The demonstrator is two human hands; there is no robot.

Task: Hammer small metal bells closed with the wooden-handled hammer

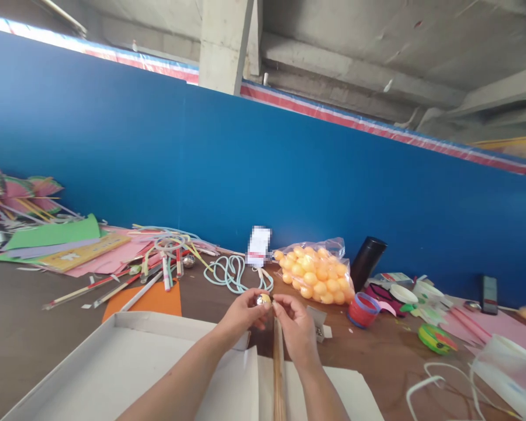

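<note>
My left hand is closed around a small shiny silver ball, held between thumb and fingers above the table. Close beside it, my right hand has its thumb and forefinger pinched together at the ball's right side; what is between them is too small to make out. Below the hands runs a narrow wooden strip, lying over white card. A shallow white box tray lies under and left of my left forearm. Partly hidden behind my right hand is a small open box.
A bag of orange balls and a black cylinder stand ahead, near a blue partition. A pale blue cord lies left of them. Paper and sticks cover the left; a red tape roll sits right.
</note>
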